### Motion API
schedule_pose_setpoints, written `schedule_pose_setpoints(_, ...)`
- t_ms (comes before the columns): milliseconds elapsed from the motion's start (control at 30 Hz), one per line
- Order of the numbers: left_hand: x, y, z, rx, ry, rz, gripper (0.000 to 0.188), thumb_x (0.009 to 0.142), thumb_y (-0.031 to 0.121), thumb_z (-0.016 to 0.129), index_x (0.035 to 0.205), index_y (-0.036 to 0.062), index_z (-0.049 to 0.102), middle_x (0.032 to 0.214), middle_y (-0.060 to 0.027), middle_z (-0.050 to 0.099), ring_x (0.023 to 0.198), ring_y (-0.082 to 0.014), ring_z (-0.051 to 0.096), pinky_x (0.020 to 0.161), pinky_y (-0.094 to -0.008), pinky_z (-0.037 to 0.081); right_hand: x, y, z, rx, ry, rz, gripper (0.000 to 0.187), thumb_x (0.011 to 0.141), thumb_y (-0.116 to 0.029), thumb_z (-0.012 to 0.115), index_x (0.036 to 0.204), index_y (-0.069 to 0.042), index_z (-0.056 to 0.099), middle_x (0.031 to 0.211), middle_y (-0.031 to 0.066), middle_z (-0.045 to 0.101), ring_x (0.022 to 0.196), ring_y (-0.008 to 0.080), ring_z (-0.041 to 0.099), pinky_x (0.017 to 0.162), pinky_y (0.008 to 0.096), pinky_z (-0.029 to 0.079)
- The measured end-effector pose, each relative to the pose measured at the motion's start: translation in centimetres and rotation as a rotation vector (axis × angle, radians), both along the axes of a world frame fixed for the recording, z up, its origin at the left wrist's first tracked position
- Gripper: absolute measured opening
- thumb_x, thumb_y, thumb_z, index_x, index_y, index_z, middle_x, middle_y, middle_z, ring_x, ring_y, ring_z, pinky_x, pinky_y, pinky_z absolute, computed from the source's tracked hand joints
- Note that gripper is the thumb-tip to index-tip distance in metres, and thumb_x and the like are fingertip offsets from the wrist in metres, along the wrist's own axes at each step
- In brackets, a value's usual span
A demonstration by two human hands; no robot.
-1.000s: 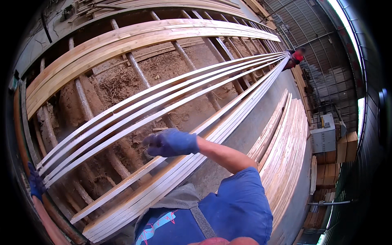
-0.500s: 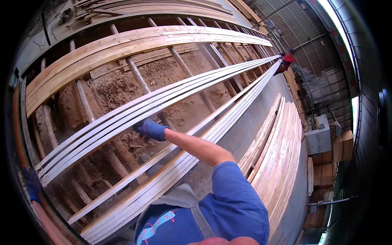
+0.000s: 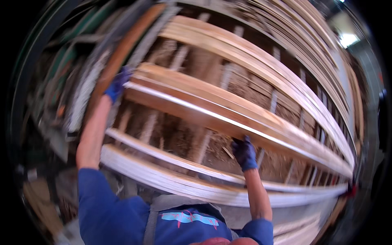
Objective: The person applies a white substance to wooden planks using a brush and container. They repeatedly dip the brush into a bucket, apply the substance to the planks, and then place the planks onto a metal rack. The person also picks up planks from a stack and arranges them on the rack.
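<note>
A group of long wooden boards (image 3: pixel 196 87) lies across the middle of a slatted rack, brown faces showing. The nearest board (image 3: pixel 192 114) is tipped, its pale edge a bright line along its length. My left hand (image 3: pixel 118 85), in a dark blue glove, is closed about the left end of this group; blur hides the fingertips. Farther along, my right hand (image 3: pixel 244 154), gloved alike, has its fingers bent against the near lower edge of the tipped board. Closer to me lie a single white-edged board (image 3: pixel 175 159) and a white-edged stack (image 3: pixel 163 179).
Another row of boards (image 3: pixel 245 53) runs along the rack's far side. Crossbars (image 3: pixel 201 147) span brown sawdust or dirt below. An orange-brown rail (image 3: pixel 126 41) borders the left end. A person in red (image 3: pixel 350 190) is at the far right end of the boards.
The view has swung toward the left end of the boards. The middle boards, earlier white edges up, now show brown faces. My left hand has come onto their end; my right hand is at their near edge.
</note>
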State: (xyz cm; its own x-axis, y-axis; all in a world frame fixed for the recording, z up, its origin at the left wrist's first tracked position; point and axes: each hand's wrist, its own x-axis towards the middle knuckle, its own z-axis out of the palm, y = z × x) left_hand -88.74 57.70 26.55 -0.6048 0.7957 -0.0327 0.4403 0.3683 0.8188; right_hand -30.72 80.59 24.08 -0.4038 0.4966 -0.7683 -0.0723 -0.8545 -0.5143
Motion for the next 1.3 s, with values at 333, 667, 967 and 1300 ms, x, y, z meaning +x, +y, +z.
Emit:
schedule_pose_setpoints(333,0.7,-1.4,0.2,0.158,-0.281,0.264,0.064,0.098,0.053,0.037,0.130,-0.0002,0.051,0.119,-0.0041,0.058,0.108,-0.0110,0.052,0.091,-0.0263,0.044,-3.5,4.4,2.5,0.108,-0.003,-0.018,0.039,0.088,-0.042,0.063,0.116,-0.016,0.053,0.103,0.0095,0.066,0.089,0.0284,0.066,0.067,0.0362,0.050)
schedule_pose_setpoints(667,-1.4,8.8,1.2,0.073,0.154,0.255,0.060,0.088,0.054,0.054,0.117,0.0018,0.061,0.117,-0.0200,0.062,0.108,-0.0385,0.057,0.091,-0.0409,0.044,-9.0,12.0,-0.3,0.253,0.058,-0.216,0.037,0.088,-0.041,0.062,0.113,-0.014,0.056,0.101,0.0145,0.068,0.087,0.0313,0.067,0.062,0.0388,0.053)
schedule_pose_setpoints(967,0.1,7.1,2.6,-0.094,0.294,0.372,0.073,0.076,0.054,0.064,0.122,-0.0017,0.056,0.117,-0.0277,0.059,0.110,-0.0378,0.058,0.094,-0.0403,0.046,-9.4,10.3,0.2,0.215,0.167,-0.285,0.038,0.088,-0.040,0.062,0.115,-0.015,0.057,0.104,0.0070,0.068,0.090,0.0237,0.067,0.060,0.0333,0.053)
schedule_pose_setpoints(1300,9.0,-5.2,5.9,-0.293,0.257,0.243,0.062,0.082,0.047,0.064,0.118,-0.0040,0.056,0.110,-0.0293,0.060,0.103,-0.0367,0.061,0.084,-0.0402,0.050,-1.0,0.4,4.8,-0.107,0.118,0.044,0.040,0.090,-0.044,0.058,0.110,-0.010,0.057,0.092,0.0115,0.067,0.070,0.0232,0.063,0.057,0.0330,0.051)
